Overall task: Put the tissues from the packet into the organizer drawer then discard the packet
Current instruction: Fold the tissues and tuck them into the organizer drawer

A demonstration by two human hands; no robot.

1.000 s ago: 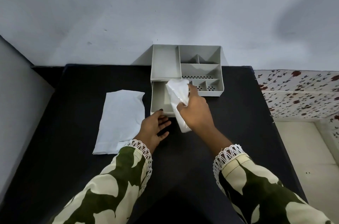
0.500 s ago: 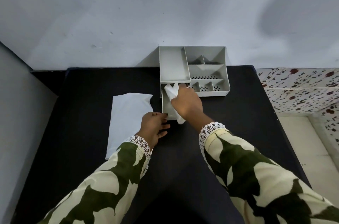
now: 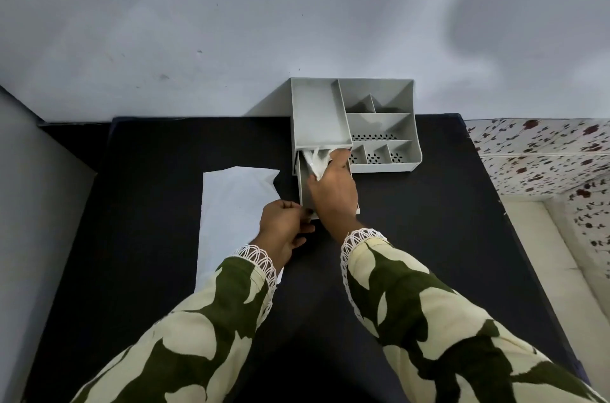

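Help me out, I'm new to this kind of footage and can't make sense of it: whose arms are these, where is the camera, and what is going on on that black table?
There is no machine here. A person wears a camera on the head, so the single view looks forward and down along both of their patterned sleeves.

On the black table a grey organizer stands against the wall, with open compartments on top and a drawer pulled out toward the person.

The right hand reaches into the drawer, gripping white tissues and pushing them toward the back. The left hand rests at the drawer's front left corner, apparently steadying it; whether it actually grips the edge is hard to tell.

The flat white thing left of the drawer is the packet, lying on the table, partly under the left sleeve.
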